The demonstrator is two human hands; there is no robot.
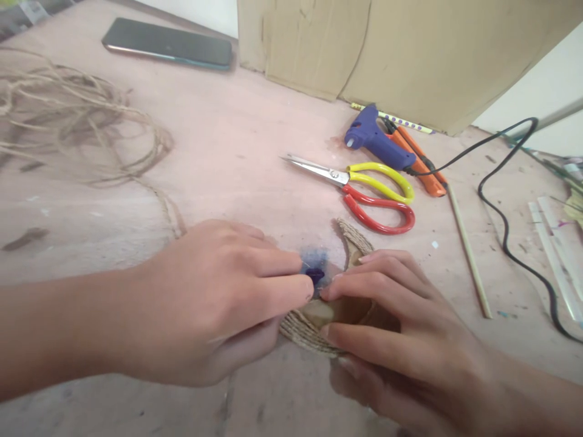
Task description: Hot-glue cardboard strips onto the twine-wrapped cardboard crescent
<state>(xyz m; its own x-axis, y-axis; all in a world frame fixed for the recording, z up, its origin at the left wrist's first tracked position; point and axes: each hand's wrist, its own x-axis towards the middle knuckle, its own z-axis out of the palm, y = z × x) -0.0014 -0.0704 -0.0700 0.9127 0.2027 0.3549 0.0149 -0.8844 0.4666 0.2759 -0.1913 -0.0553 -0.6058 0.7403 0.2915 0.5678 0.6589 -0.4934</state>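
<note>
My left hand and my right hand meet over a small cardboard piece wrapped with jute twine on the wooden table. My left fingers pinch a small dark purple object against the piece. The fingers of my right hand are curled and pressed together on the cardboard, holding it down. Twine coils show at the piece's near edge and at its far side. The middle of the piece is hidden under my fingers.
Scissors with yellow and red handles lie just beyond my hands. Behind them are a blue glue gun with a black cord, an orange cutter and a wooden stick. Loose twine lies left, a phone far left, cardboard behind.
</note>
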